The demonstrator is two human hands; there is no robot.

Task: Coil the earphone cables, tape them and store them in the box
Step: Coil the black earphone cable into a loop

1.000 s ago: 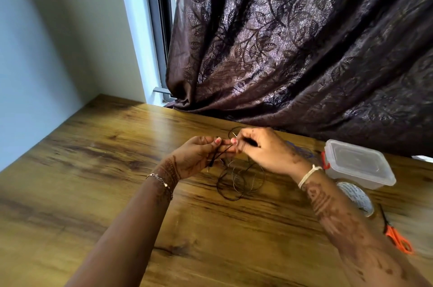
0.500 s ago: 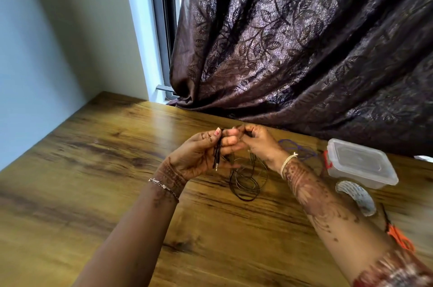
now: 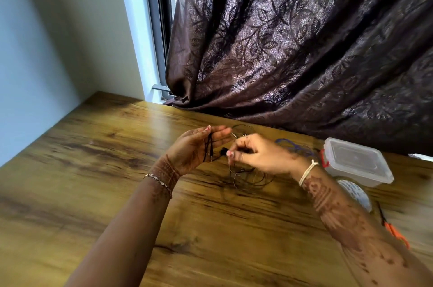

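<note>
Holding a black earphone cable over the wooden table, both hands raised just above the boards. Carrying a few strands of it down the upturned palm of the left hand, fingers stretched nearly straight and slightly apart, not wrapped round the strands. Pinching the same cable close beside a small black earbud with the right hand, its fingers curled in and pressed together on the wire. Trailing from that pinch down to the table in loose, untidy loops under and just in front of the right wrist, with another loop showing behind the fingertips. Lying behind the right wrist, on the table: a blue cable in a loose heap. Standing to the right, near the table's far edge: a clear plastic box, lid on, with something red touching its left end. Resting just in front of the box: a roll of white tape, partly hidden by the right forearm; further right, orange-handled scissors, blurred. Wearing a thin chain bracelet on the left wrist and a pale thread band on the right, henna patterns on both. Hanging behind the table: a dark brown leaf-patterned curtain, beside a grey window frame.
</note>
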